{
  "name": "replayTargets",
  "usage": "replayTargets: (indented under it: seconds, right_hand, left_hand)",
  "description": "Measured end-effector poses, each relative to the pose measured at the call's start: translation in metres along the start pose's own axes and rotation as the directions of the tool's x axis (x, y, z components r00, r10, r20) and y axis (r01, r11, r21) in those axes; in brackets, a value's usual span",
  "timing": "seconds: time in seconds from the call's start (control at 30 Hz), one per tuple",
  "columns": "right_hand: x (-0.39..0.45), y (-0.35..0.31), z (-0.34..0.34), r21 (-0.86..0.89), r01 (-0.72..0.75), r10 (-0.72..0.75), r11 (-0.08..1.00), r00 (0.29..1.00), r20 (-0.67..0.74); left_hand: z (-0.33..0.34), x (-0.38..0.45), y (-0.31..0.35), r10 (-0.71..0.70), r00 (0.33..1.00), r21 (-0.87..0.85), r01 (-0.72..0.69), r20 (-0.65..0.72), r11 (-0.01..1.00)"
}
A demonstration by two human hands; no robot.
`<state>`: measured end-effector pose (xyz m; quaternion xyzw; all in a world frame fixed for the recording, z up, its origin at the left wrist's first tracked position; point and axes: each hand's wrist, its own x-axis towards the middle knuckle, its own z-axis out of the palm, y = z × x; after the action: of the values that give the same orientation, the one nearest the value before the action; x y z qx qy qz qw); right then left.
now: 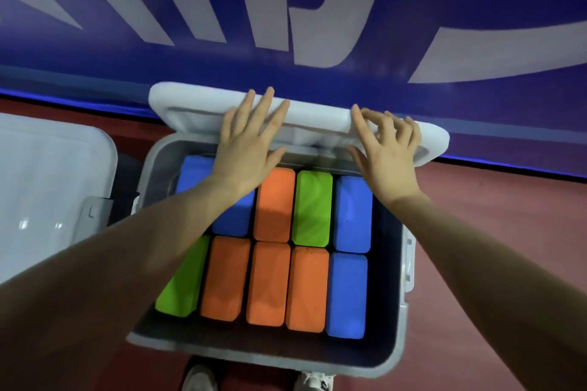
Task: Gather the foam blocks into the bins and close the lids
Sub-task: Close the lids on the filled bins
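Two shoe toes [200,379] showed at the bottom edge, on red floor [495,232]. Above them stood an open grey bin [270,355] packed with foam blocks [270,282] in two rows: green, three orange and blue in the near row; blue, orange, green and blue in the far row. At the bin's far side its lid [317,116] stood raised. The left hand [246,149] lay flat on the lid, fingers straight and spread; the right hand [389,152] touched the lid's edge with fingers loosely bent. A second bin's closed lid [47,187] sat left. A blue wall [381,9] rose behind.
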<state>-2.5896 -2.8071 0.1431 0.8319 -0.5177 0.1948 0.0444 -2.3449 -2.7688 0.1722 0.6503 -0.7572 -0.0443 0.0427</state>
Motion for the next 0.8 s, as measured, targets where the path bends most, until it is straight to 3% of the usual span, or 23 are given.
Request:
replayTargets:
  seconds: [0.1,0.23,0.37,0.6,0.8]
  right_hand:
    - [0.008,0.009,0.004,0.025,-0.012,0.014,1.0,0.996,-0.089]
    - [0.015,0.013,0.014,-0.016,-0.006,0.003,1.0,0.985,-0.172]
    - [0.011,0.017,0.023,-0.044,0.012,-0.021,0.999,0.977,-0.212]
    - [0.016,0.021,0.018,-0.066,0.072,-0.086,0.995,0.967,-0.241]
    - [0.024,0.011,-0.027,-0.126,0.072,-0.107,0.989,0.947,-0.303]
  left_hand:
    - [0.01,0.017,0.002,0.092,0.983,0.087,-0.079,-0.158,0.993]
    - [0.026,0.031,0.008,-0.004,0.947,0.008,0.007,-0.321,1.0]
    - [0.035,0.036,0.013,-0.119,0.911,-0.051,0.107,-0.395,0.993]
    - [0.028,0.042,0.006,-0.035,0.879,0.064,0.075,-0.476,0.995]
    - [-0.015,0.033,0.01,-0.001,0.842,0.073,0.048,-0.54,0.996]
